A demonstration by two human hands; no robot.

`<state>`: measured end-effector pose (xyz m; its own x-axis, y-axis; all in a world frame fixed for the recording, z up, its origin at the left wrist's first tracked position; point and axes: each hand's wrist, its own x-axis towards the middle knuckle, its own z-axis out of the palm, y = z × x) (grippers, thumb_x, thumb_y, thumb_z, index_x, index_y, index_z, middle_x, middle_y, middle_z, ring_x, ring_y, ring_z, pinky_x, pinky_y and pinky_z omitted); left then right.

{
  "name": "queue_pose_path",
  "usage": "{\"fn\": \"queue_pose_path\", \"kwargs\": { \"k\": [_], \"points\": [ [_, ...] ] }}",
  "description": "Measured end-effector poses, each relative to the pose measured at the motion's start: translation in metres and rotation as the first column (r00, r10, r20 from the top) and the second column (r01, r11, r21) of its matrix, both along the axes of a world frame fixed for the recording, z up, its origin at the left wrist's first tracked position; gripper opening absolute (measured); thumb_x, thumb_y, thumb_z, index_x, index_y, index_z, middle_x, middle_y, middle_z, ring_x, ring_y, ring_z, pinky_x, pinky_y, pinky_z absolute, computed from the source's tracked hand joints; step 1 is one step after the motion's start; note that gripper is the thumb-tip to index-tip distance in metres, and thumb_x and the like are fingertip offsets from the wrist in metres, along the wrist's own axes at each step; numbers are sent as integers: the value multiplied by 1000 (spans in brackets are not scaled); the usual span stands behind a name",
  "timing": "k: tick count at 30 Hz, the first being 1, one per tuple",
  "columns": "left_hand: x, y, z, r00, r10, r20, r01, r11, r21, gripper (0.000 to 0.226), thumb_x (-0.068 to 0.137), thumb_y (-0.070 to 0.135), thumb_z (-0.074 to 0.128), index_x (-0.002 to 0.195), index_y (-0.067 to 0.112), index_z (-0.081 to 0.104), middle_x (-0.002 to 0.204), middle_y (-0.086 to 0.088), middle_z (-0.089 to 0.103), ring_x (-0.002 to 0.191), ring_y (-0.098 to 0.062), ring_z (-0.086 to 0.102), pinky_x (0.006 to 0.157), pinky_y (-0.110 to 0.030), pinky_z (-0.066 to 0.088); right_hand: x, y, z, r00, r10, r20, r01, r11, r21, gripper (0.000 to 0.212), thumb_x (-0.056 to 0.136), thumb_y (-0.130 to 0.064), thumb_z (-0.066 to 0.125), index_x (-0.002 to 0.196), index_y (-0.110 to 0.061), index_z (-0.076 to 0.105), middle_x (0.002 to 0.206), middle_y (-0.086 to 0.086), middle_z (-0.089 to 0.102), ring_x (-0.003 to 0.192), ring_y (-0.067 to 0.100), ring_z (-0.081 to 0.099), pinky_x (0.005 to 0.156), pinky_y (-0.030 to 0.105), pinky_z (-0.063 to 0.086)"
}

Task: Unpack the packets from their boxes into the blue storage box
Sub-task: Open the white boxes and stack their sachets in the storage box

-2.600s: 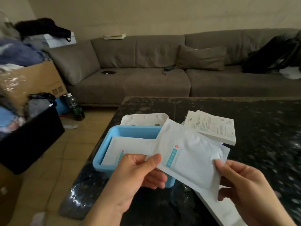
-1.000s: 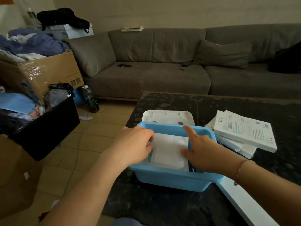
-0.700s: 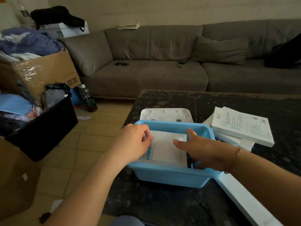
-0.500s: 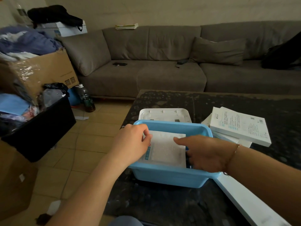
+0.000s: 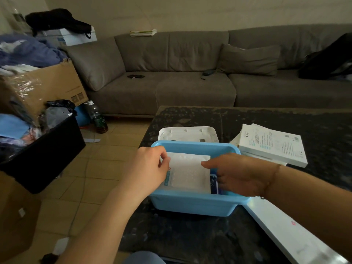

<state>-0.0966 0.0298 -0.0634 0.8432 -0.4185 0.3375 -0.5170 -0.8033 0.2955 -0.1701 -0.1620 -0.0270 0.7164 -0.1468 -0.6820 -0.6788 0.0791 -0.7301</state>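
Note:
The blue storage box (image 5: 194,146) stands near the left edge of the dark table. White packets (image 5: 188,172) lie flat inside it. My left hand (image 5: 150,168) pinches the top packet's left edge with curled fingers. My right hand (image 5: 240,174) is at the packets' right edge, thumb on top and fingers curled down into the gap beside them. A stack of white packet boxes (image 5: 270,144) lies just right of the storage box. Another flat white box (image 5: 285,231) lies under my right forearm.
The storage box's white lid (image 5: 187,133) lies behind it on the dark speckled table (image 5: 190,235). A grey sofa (image 5: 190,82) runs along the back. On the left floor stand a black bin (image 5: 43,155), a cardboard carton (image 5: 47,86) and a bottle (image 5: 98,119).
The packet I held above the table now lies in the blue box. Over the last second my right fingers dropped into the gap at the packets' right side; my left hand stayed at the left edge.

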Motion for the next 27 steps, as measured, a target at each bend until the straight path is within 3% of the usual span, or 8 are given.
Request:
{"fn": "queue_pose_path", "kwargs": {
  "k": [2,4,9,13,18,20,23,27],
  "points": [
    [-19,-7,4,965,-35,261,69,990,-120,12,91,28,65,82,22,67,62,15,56,50,-2,48,51,-11,30,-16,-19,9,996,10,91,-3,996,-86,55,91,-17,65,140,-16,41,132,10,54,124,27,52,110,44,41],
    [-49,-26,3,894,-195,404,308,921,-237,15,91,26,64,80,17,69,64,11,59,56,1,49,60,-14,39,-39,-42,19,986,-59,156,63,998,-20,59,83,-17,68,137,-12,46,130,13,60,121,28,57,107,44,45],
    [-142,-101,-45,757,-548,356,621,773,-130,32,83,47,67,71,18,64,69,1,60,67,-19,53,64,-31,43,-103,-91,18,902,-242,358,235,970,65,43,83,-23,61,122,-7,60,110,16,73,103,31,70,101,48,48],
    [-179,-149,-92,776,-602,188,597,797,88,56,69,76,54,85,23,60,104,4,62,96,-20,58,82,-36,54,-153,-115,-4,846,-280,453,342,938,-60,22,94,-14,54,110,-8,67,96,13,76,89,27,74,86,42,57],
    [-192,-170,-119,813,-574,99,564,819,109,46,70,69,59,93,29,51,111,11,59,105,-16,58,93,-43,53,-210,-137,-49,793,-291,536,498,815,-295,13,94,-9,58,98,-11,70,78,6,76,73,19,73,71,34,60],
    [-193,-170,-120,815,-569,111,573,819,-3,29,78,53,64,90,27,58,101,12,63,98,-11,59,92,-36,53,-228,-142,-71,785,-241,570,524,749,-404,12,91,-10,63,88,-18,73,73,0,75,68,15,72,73,36,59],
    [-195,-171,-118,842,-517,155,539,820,-193,12,89,32,63,84,22,69,89,11,69,86,-7,62,79,-27,53,-246,-137,-109,822,-48,567,495,554,-670,19,83,-12,73,73,-28,71,68,-19,70,60,0,65,60,17,50],
    [-197,-170,-104,906,-416,84,418,841,-343,22,96,38,50,88,25,65,91,16,68,87,4,60,69,-5,48,-246,-120,-133,831,259,493,386,370,-845,24,73,-19,71,91,-35,72,99,-25,70,63,0,64,52,16,53]
  ]
}}
